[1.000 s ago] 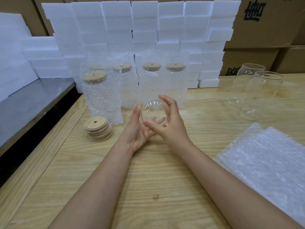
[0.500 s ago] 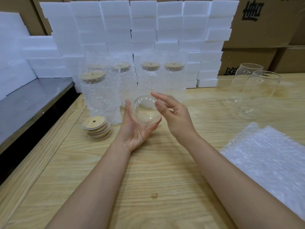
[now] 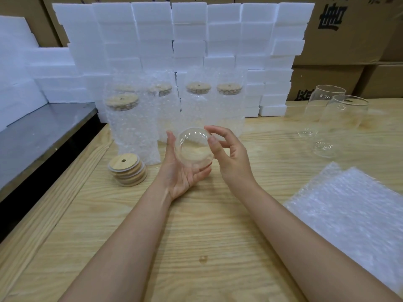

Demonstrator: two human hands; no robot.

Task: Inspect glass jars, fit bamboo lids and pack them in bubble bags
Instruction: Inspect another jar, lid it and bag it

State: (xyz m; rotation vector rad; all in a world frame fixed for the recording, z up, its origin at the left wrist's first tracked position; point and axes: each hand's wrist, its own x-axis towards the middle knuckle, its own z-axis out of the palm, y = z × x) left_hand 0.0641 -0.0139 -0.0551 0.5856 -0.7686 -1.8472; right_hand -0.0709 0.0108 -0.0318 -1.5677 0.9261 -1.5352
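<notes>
A clear glass jar (image 3: 193,147) lies on its side over the wooden table, one round end turned toward me. My left hand (image 3: 182,171) cradles it from below, palm up, with thumb and fingers curled round its wall. My right hand (image 3: 229,153) pinches the jar's right rim between thumb and fingertips. A stack of bamboo lids (image 3: 127,170) sits on the table to the left of my left hand. Flat bubble bags (image 3: 353,214) lie in a pile at the right.
Several lidded jars in bubble bags (image 3: 133,127) stand behind my hands, before a wall of white foam blocks (image 3: 189,40). Two bare glass jars (image 3: 340,125) stand at the back right. A dark metal surface (image 3: 39,138) adjoins the table (image 3: 196,247) on the left. Cardboard boxes (image 3: 353,29) fill the background.
The jar has shifted left and settled deeper into my left palm. My right hand has moved from wrapping the jar's front to pinching its right rim.
</notes>
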